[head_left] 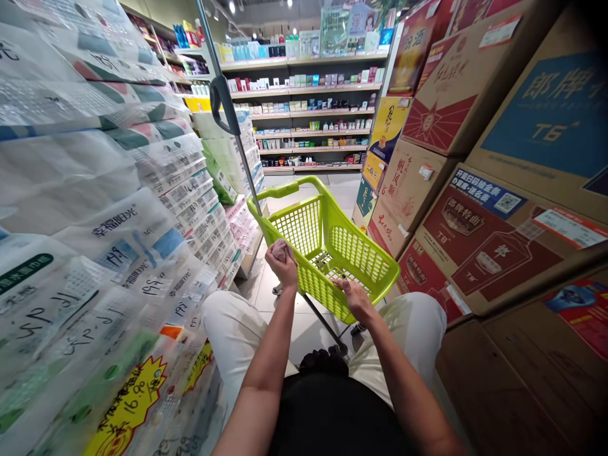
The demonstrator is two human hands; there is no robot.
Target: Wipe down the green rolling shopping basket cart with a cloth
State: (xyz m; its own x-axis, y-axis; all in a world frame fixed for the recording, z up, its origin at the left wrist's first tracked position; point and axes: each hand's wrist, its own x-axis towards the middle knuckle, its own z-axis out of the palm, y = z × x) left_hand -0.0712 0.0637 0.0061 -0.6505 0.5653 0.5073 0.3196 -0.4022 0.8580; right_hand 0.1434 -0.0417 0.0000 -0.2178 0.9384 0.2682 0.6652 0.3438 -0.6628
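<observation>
1 wadded cloth (283, 249), 1 green basket (392, 269)
Left grip (284, 266) clenches the cloth; right grip (357, 300) clasps the basket's edge — probably for steadiness.

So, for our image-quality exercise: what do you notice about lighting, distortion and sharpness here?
Head view: ceiling lights glare as small white spots; the right-hand corners fall dark; boxes at the right look slanted and stretched, wide-lens style; goods on the far shelves are too small to read; the left hand, right hand and green cart look fairly sharp.
</observation>
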